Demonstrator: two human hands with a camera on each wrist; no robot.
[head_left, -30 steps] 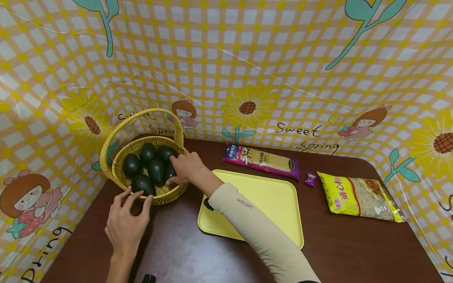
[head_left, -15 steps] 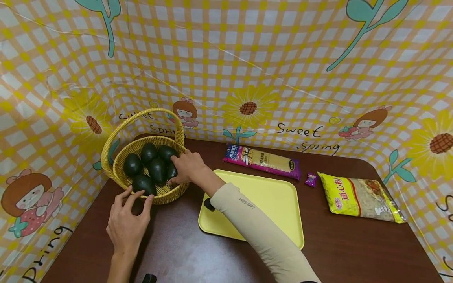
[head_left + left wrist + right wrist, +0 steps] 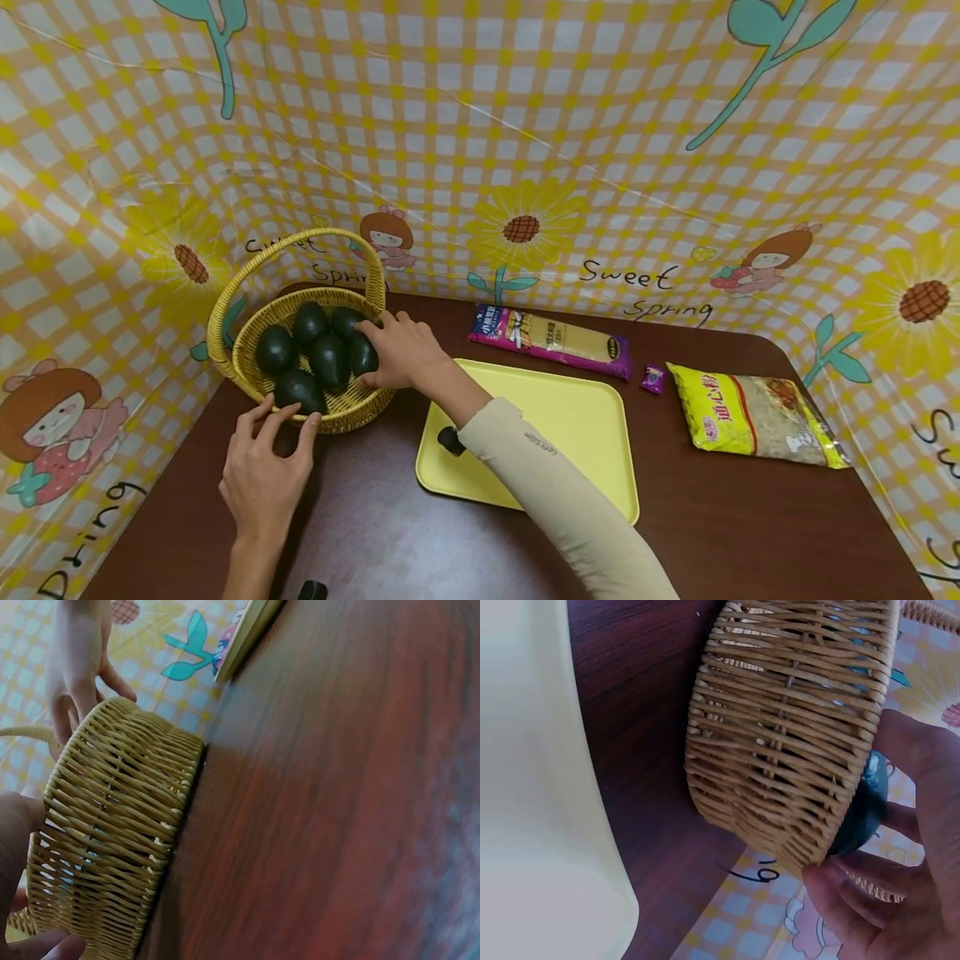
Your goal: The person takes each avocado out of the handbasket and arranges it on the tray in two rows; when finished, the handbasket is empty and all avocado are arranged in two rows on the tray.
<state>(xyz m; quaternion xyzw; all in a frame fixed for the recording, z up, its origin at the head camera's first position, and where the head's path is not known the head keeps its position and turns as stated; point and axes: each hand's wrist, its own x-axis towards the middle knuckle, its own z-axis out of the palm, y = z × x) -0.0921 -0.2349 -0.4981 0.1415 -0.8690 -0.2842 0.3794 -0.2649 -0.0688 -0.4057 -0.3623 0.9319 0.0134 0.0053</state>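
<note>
At lower left, the left hand (image 3: 264, 471) touches the near rim of the wicker basket (image 3: 362, 414), fingers relaxed and spread. Just beyond, the right hand (image 3: 408, 354) grips a dark avocado (image 3: 364, 355) between thumb and fingers at the basket's right side; five other avocados (image 3: 328, 362) lie left of it. Right of the basket is the yellow tray (image 3: 562, 417), with the purple packet (image 3: 551, 340) behind it and the yellow bag (image 3: 757, 415) at right.

right hand (image 3: 405, 352): slightly higher | rightmost avocado (image 3: 363, 356): more exposed
</note>
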